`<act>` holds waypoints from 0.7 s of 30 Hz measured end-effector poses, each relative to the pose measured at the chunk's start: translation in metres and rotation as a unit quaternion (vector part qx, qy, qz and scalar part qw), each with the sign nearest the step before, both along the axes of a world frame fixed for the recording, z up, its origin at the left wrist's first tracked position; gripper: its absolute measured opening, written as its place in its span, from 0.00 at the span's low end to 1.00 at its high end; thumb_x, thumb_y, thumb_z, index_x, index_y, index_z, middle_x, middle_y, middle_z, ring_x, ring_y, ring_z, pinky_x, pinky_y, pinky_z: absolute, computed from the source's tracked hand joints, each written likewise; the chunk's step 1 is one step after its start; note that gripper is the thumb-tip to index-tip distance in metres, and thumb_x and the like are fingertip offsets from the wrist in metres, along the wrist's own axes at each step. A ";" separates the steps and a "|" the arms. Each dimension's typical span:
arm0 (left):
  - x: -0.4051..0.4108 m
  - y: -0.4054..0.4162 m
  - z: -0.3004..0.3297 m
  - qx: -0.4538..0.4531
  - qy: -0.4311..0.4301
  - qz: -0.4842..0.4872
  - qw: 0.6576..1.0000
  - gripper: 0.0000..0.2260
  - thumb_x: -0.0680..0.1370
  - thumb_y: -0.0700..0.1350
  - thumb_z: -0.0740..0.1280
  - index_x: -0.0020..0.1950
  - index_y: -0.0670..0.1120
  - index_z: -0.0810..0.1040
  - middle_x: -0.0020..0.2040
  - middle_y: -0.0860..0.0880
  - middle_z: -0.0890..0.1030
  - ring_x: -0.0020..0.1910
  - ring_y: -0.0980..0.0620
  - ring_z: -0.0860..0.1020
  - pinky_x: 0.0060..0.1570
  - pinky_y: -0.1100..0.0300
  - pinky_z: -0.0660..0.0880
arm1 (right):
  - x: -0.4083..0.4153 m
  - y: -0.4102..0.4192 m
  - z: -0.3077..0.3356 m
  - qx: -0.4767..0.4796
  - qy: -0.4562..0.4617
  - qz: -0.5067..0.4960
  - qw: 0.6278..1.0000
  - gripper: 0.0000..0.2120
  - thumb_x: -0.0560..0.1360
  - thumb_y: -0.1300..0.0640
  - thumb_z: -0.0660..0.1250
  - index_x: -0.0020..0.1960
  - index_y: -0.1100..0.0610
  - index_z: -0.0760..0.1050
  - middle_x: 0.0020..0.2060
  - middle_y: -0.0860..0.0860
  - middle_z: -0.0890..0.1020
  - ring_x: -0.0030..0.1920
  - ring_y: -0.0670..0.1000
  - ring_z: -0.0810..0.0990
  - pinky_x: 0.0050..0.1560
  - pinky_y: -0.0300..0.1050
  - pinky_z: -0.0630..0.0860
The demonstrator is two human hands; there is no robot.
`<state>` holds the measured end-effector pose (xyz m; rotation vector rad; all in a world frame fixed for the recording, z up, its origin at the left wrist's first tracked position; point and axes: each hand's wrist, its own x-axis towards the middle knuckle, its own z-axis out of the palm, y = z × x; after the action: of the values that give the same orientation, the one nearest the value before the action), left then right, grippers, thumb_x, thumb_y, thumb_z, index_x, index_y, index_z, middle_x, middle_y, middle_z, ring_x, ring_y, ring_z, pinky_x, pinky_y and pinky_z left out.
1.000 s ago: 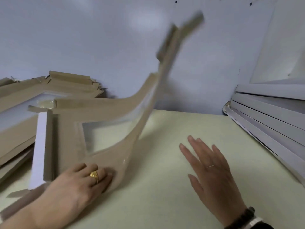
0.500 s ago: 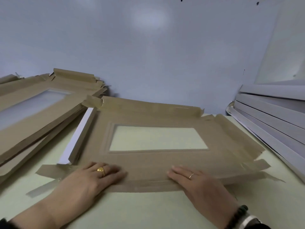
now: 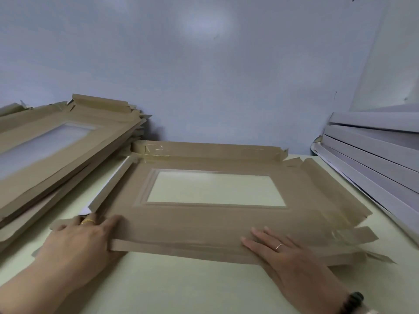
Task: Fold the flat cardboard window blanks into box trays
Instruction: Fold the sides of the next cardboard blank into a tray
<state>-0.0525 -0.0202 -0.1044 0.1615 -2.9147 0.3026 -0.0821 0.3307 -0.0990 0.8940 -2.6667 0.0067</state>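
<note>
The window blank (image 3: 204,225) lies flat on the pale table (image 3: 181,288), near edge towards the person. The left hand (image 3: 81,240) grips its near-left corner, thumb under the flap; the right hand (image 3: 285,254) presses flat, fingers slightly spread. A stack of blanks (image 3: 56,150) crowds the left side; white folded trays (image 3: 374,159) close the right. Bare table remains in front. Half a second ago both hands lay flat; the near flap has since lifted.
</note>
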 end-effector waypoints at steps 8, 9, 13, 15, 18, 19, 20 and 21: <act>0.006 0.046 0.003 -0.056 0.068 -0.182 0.979 0.18 0.58 0.54 0.76 0.46 0.50 0.85 0.42 0.46 0.85 0.38 0.49 0.84 0.32 0.59 0.78 | 0.001 -0.004 -0.003 0.009 -0.024 0.007 1.000 0.30 0.49 0.55 0.81 0.51 0.45 0.82 0.50 0.45 0.83 0.48 0.45 0.83 0.37 0.38 0.80; 0.006 0.048 0.001 -0.044 0.049 -0.166 0.984 0.17 0.61 0.56 0.70 0.47 0.52 0.85 0.43 0.47 0.85 0.39 0.49 0.84 0.30 0.59 0.78 | 0.001 -0.004 -0.002 -0.002 -0.029 0.010 1.000 0.27 0.53 0.54 0.80 0.51 0.45 0.82 0.51 0.44 0.83 0.49 0.45 0.82 0.37 0.38 0.80; 0.010 0.024 -0.008 0.021 -0.034 -0.024 0.999 0.24 0.69 0.65 0.55 0.62 0.62 0.75 0.60 0.52 0.79 0.56 0.48 0.79 0.45 0.50 0.78 | 0.006 -0.001 0.006 -0.030 -0.092 -0.043 0.994 0.20 0.75 0.46 0.51 0.60 0.43 0.76 0.60 0.45 0.78 0.58 0.45 0.79 0.47 0.40 0.78; 0.005 -0.010 -0.015 0.050 -0.038 0.044 0.997 0.29 0.70 0.69 0.57 0.71 0.67 0.57 0.71 0.57 0.65 0.68 0.52 0.66 0.59 0.54 0.71 | 0.000 0.004 0.000 -0.020 -0.087 -0.052 0.995 0.23 0.77 0.44 0.50 0.72 0.39 0.56 0.74 0.45 0.54 0.73 0.45 0.57 0.68 0.40 0.61; 0.003 -0.044 -0.016 0.056 -0.043 0.063 0.995 0.32 0.71 0.61 0.61 0.73 0.65 0.53 0.71 0.57 0.62 0.67 0.52 0.65 0.64 0.54 0.67 | -0.003 0.006 -0.003 0.038 -0.139 -0.056 0.988 0.25 0.79 0.43 0.47 0.71 0.33 0.37 0.73 0.40 0.36 0.74 0.43 0.38 0.72 0.43 0.43; 0.004 -0.040 -0.007 0.030 -0.072 0.081 0.994 0.32 0.71 0.58 0.64 0.72 0.64 0.56 0.71 0.55 0.64 0.68 0.49 0.65 0.65 0.51 0.66 | -0.004 0.006 -0.004 0.039 -0.134 -0.059 0.988 0.25 0.79 0.43 0.47 0.71 0.33 0.37 0.73 0.40 0.36 0.74 0.43 0.37 0.72 0.43 0.43; 0.004 -0.030 0.003 0.028 -0.094 0.074 0.992 0.32 0.68 0.55 0.70 0.70 0.63 0.64 0.68 0.51 0.70 0.66 0.45 0.69 0.63 0.46 0.68 | -0.003 0.005 -0.004 0.028 -0.138 -0.068 0.988 0.25 0.79 0.43 0.48 0.71 0.34 0.39 0.73 0.41 0.37 0.74 0.43 0.39 0.72 0.43 0.44; 0.003 -0.020 0.004 0.019 -0.087 0.031 0.996 0.29 0.64 0.51 0.74 0.65 0.59 0.73 0.61 0.47 0.78 0.60 0.40 0.75 0.57 0.43 0.73 | -0.002 0.002 -0.001 0.023 -0.130 -0.060 0.989 0.25 0.79 0.44 0.51 0.72 0.35 0.44 0.74 0.43 0.42 0.74 0.42 0.45 0.72 0.41 0.49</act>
<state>-0.0495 -0.0405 -0.1004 0.2429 -3.0939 0.2847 -0.0837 0.3328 -0.1002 0.7910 -2.9701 0.0368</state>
